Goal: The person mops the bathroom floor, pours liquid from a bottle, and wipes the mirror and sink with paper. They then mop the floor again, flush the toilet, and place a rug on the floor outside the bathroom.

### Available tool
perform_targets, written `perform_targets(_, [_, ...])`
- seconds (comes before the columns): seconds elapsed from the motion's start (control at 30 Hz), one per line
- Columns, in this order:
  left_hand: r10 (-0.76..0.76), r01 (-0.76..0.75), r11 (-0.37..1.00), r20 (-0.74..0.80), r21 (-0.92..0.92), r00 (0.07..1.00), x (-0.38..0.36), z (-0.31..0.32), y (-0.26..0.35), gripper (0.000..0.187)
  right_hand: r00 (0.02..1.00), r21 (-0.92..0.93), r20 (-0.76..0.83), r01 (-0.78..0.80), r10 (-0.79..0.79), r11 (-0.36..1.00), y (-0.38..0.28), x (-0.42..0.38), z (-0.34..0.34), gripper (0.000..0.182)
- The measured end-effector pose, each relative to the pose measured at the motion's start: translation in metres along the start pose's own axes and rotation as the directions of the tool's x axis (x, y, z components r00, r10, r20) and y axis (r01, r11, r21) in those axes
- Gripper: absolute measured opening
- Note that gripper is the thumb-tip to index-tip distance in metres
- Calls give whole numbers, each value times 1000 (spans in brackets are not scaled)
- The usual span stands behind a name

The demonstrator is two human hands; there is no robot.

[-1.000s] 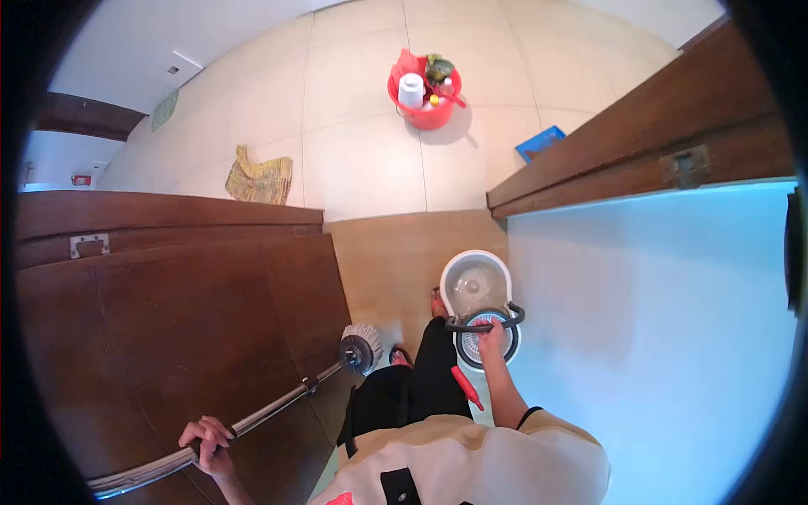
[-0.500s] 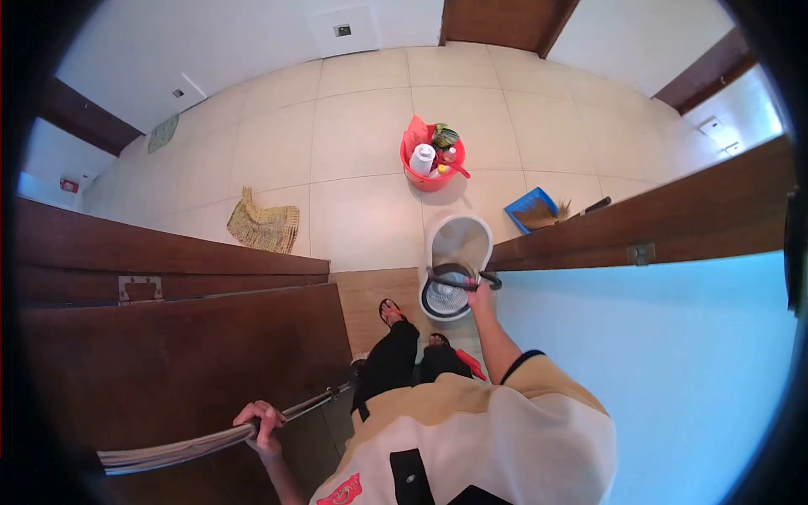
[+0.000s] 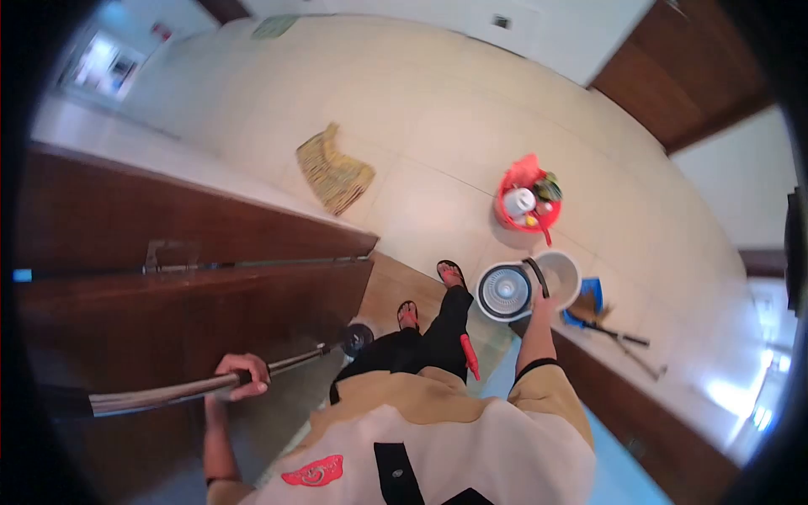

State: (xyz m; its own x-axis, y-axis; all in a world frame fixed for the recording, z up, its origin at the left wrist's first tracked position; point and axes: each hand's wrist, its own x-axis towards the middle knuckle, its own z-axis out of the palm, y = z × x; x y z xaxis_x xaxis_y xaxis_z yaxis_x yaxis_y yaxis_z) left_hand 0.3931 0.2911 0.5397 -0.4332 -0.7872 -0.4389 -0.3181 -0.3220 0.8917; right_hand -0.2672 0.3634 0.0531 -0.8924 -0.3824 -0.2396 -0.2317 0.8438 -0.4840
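Observation:
My left hand [image 3: 242, 376] is wrapped round the metal pole of a mop [image 3: 295, 360], held beside my left leg. The pole slants down to a round dark mop base [image 3: 358, 339] near the floor. To the right, my right hand [image 3: 545, 303] grips the dark carrying handle [image 3: 536, 276] of a white spin-mop bucket [image 3: 577, 286]. A round wringer basket [image 3: 506, 289] sits in one side of that bucket. Just beyond stands a red bucket [image 3: 503, 215] with a white bottle [image 3: 519, 201], cloths and other bottles inside.
A woven mat [image 3: 337, 172] lies on the tiles ahead. Beside the bucket are a blue dustpan [image 3: 596, 290] and a broom [image 3: 619, 334]. A brown door [image 3: 210, 307] stands at my left, with a brown door edge [image 3: 623, 383] at my right.
My view has turned left. One foot has stepped forward. The mop and the white bucket have come along in my hands, and the bucket is now nearer the red one.

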Motion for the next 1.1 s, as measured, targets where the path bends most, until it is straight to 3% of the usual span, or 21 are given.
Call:
perform_targets(0.07, [-28, 29, 999, 41, -21, 999, 7, -4, 2, 21, 997, 44, 45, -69, 67, 997, -24, 12, -8, 66])
perform_targets(0.23, [-9, 6, 998, -58, -56, 998, 11, -3, -5, 22, 991, -444, 59, -82, 121, 892, -14, 42, -26, 74])
perform_targets(0.3, [7, -7, 1000, -33, -11, 999, 11, -7, -3, 23, 937, -375, 332, 23, 111, 927, -23, 50, -44, 63])
perform_targets(0.33, [30, -30, 999, -41, -13, 999, 10, -9, -12, 24, 878, -166, 471, 1, 78, 986, -16, 64, -34, 54])
perform_targets(0.4, [11, -3, 999, -184, 40, 983, 0, 0, -20, 26, 654, 368, 754, -348, -58, 863, -7, 96, 4, 41])
perform_targets(0.43, [26, -22, 1000, -253, 17, 967, 1, 8, -14, 27, 519, 400, 845, -445, -133, 802, -24, 107, 25, 36])
perform_targets(0.47, [33, -23, 999, -321, 34, 946, -3, 6, -24, 27, 544, 249, 817, -634, 193, 732, -125, 49, 0, 20])
perform_targets(0.5, [-16, 56, 995, -400, 88, 916, -7, 15, -28, 26, 626, 203, 777, -355, 71, 913, -193, 5, -10, 12])
perform_targets(0.57, [45, 41, 987, -513, 155, 857, -3, 34, -30, 33, 309, 432, 880, -201, -361, 879, -257, -8, 38, 22])
perform_targets(0.6, [17, 131, 965, -549, 228, 836, 6, 40, -42, 39, 189, 543, 837, -160, -514, 825, -318, -45, 44, 28])
perform_targets(0.63, [-96, 242, 960, -647, 140, 757, 18, 57, -39, 47, -33, 629, 773, -88, -633, 773, -383, -81, 46, 33])
perform_targets(0.67, [-142, 276, 957, -676, 94, 723, 25, 68, -13, 46, -112, 718, 673, -136, -731, 682, -458, -157, -14, 41])
perform_targets(0.7, [76, 182, 951, -759, 251, 647, 39, 76, -43, 44, -329, 835, 482, -107, -812, 540, -514, -214, -44, 51])
perform_targets(0.73, [6, 79, 995, -819, 62, 573, 49, 90, -29, 42, -505, 883, 231, -251, -832, 397, -565, -270, -97, 57])
perform_targets(0.77, [4, 78, 995, -815, 61, 580, 59, 96, -31, 44, -698, 860, 21, -352, -715, 370, -604, -312, -141, 60])
perform_targets(0.8, [-23, 135, 987, -763, 84, 645, 68, 98, -38, 41, -718, 819, -173, -485, -674, 306, -624, -354, -181, 77])
perform_targets(0.83, [162, 116, 963, -870, 241, 465, 80, 108, -48, 38, -624, 780, -164, -557, -764, 287, -635, -379, -205, 95])
perform_targets(0.87, [344, 139, 911, -902, 388, 261, 84, 114, -58, 36, -748, 713, -285, -583, -599, 389, -649, -411, -235, 97])
perform_targets(0.9, [245, 152, 942, -922, 300, 300, 71, 110, -57, 34, -815, 650, -411, -576, -408, 496, -660, -441, -260, 99])
perform_targets(0.97, [54, 196, 971, -923, 137, 381, 56, 147, -31, 32, -866, 791, -352, -478, -355, 381, -655, -433, -305, 93])
perform_targets(1.1, [9, 172, 984, -981, 43, 192, -37, 155, -97, 25, -872, 839, -413, -476, -261, 264, -583, -566, -314, 72])
